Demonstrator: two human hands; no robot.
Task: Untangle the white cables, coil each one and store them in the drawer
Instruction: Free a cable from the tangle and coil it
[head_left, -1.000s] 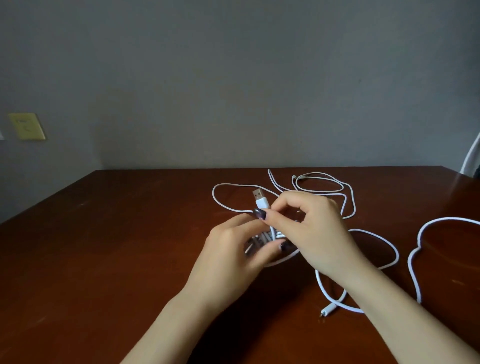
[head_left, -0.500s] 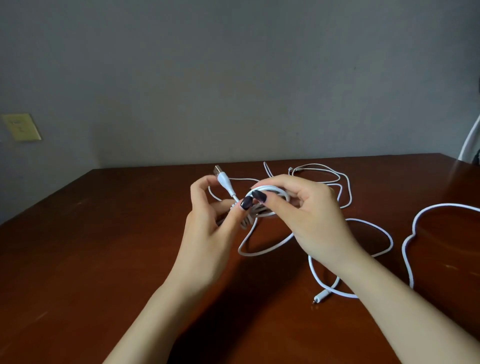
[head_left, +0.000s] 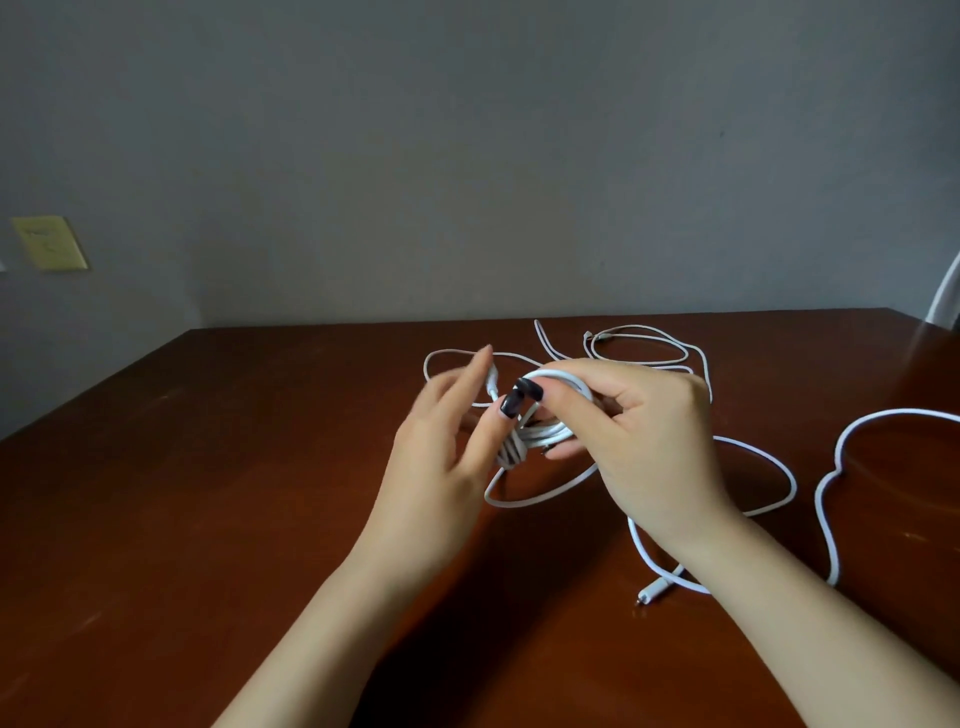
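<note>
My right hand (head_left: 639, 441) grips a small coil of white cable (head_left: 558, 378) above the brown table (head_left: 234, 493); several wound turns bunch beneath it. To its left, my left hand (head_left: 436, 452) is blurred, and its thumb and forefinger pinch the coil's free plug end (head_left: 491, 382). A slack loop (head_left: 524, 501) hangs from the coil down to the table. More white cable (head_left: 644, 347) lies in loose loops behind my hands. No drawer is in view.
A thicker white cable (head_left: 831, 467) curves over the table's right side. A cable end with a jack plug (head_left: 652, 592) lies near my right wrist. A grey wall stands behind the table, with a yellow plate (head_left: 49, 243) on it at the left.
My hands have lifted the coil off the table. The left hand took the plug end, swung it to the left, and is now moving it around the coil. The right hand keeps holding the coil.
</note>
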